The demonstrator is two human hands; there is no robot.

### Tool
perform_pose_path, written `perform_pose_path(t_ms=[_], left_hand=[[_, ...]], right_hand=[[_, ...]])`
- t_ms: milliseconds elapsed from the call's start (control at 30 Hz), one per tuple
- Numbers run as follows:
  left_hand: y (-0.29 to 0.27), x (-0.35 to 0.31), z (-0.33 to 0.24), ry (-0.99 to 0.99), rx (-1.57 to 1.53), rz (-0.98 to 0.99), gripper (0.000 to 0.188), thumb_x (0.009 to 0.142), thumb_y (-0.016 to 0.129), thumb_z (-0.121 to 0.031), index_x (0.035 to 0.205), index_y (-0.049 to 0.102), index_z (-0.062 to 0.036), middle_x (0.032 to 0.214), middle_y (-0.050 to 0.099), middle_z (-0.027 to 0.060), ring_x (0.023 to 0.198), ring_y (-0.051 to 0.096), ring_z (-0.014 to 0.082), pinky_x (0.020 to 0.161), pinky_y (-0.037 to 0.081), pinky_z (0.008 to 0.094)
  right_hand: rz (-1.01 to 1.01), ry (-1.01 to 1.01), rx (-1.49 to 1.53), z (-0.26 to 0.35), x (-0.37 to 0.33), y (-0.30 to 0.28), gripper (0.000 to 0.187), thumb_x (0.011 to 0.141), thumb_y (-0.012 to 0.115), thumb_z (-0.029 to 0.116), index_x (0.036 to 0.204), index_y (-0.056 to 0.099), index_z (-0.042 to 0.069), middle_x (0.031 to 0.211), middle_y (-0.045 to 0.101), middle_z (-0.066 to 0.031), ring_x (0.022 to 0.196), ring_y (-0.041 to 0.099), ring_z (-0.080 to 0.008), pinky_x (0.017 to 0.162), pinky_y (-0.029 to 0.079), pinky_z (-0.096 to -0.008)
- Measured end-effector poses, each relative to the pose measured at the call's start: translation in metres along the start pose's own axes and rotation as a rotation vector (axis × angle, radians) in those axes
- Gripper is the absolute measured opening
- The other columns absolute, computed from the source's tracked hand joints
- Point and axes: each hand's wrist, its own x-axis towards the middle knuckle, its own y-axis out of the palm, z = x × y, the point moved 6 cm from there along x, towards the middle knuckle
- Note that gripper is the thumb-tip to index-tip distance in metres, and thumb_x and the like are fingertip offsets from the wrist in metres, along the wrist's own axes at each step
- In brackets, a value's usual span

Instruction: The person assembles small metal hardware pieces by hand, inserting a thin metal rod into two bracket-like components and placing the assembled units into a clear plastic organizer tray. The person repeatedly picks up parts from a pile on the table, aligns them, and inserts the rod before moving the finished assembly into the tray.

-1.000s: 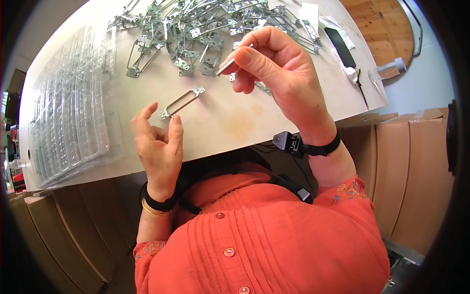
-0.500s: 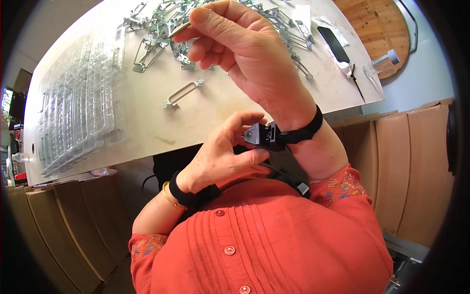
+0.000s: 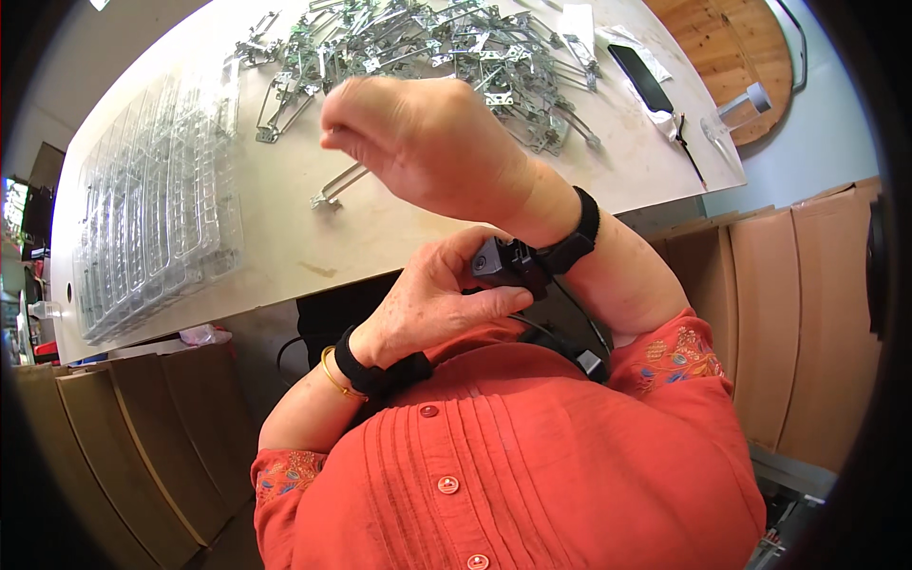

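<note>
My left hand [image 3: 427, 304] is closed around a small black camera [image 3: 494, 264], thumb below it and fingers over its top. The camera sits on the black strap [image 3: 578, 237] round my right wrist. My right hand [image 3: 427, 142] is bent over above the table, its fingers closed together. What it holds, if anything, is hidden. Just below that hand lies a single metal bracket [image 3: 328, 199] with thin rods, partly covered by the hand. Behind is a big heap of similar metal brackets [image 3: 399, 43].
Stacked clear plastic trays [image 3: 157, 199] fill the left of the white table [image 3: 285, 242]. At the right lie a black phone [image 3: 638, 78] on white paper and a clear plastic cup-like piece [image 3: 736, 119]. Cardboard boxes [image 3: 760, 332] stand on both sides; a round wooden top [image 3: 731, 47] is beyond.
My right hand has turned over and come lower, now covering part of the single bracket. The thin metal piece seen in its fingers before is hidden. The left hand stays on the camera.
</note>
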Motion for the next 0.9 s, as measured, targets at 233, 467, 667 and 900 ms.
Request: perform_pose_path(t_ms=[233,467,667,900], left_hand=[[0.008,0.004,0.005,-0.035,-0.097,0.049,0.046,0.1,0.081,-0.002,0.142,0.063,0.0026,0.121,0.075,0.0051,0.109,0.071,0.0128,0.098,0.062,0.0324],[-0.029,-0.029,-0.018,0.189,0.49,-0.323,0.037,0.096,0.079,0.0,0.131,0.067,0.0003,0.104,0.075,0.0069,0.077,0.069,0.0094,0.073,0.057,0.0287],[-0.086,-0.08,-0.054,0.406,1.021,-0.94,0.028,0.095,0.079,0.003,0.122,0.072,-0.0013,0.117,0.07,0.0096,0.091,0.067,0.0168,0.078,0.054,0.0308],[-0.108,-0.067,-0.041,0.381,1.317,-1.024,0.043,0.1,0.08,-0.012,0.138,0.065,0.0004,0.134,0.064,0.0216,0.121,0.062,0.0383,0.1,0.053,0.0473]], right_hand=[[-0.001,-0.061,0.041,0.016,0.006,-0.009,0.019,0.094,0.085,0.014,0.101,0.068,0.01,0.086,0.073,-0.0066,0.073,0.075,-0.0292,0.061,0.059,-0.0402],[-0.07,0.044,0.093,0.012,0.009,-0.034,0.015,0.101,0.078,0.016,0.106,0.065,0.011,0.09,0.074,-0.0099,0.071,0.074,-0.0343,0.06,0.058,-0.0434],[-0.021,0.375,0.211,-0.025,-0.026,-0.029,0.016,0.101,0.08,0.006,0.108,0.066,0.007,0.089,0.076,-0.0103,0.071,0.077,-0.0249,0.062,0.057,-0.0344],[0.054,0.602,0.323,-0.051,-0.045,-0.003,0.014,0.104,0.078,0.005,0.109,0.065,0.005,0.084,0.075,-0.0082,0.07,0.073,-0.0149,0.064,0.056,-0.0301]])
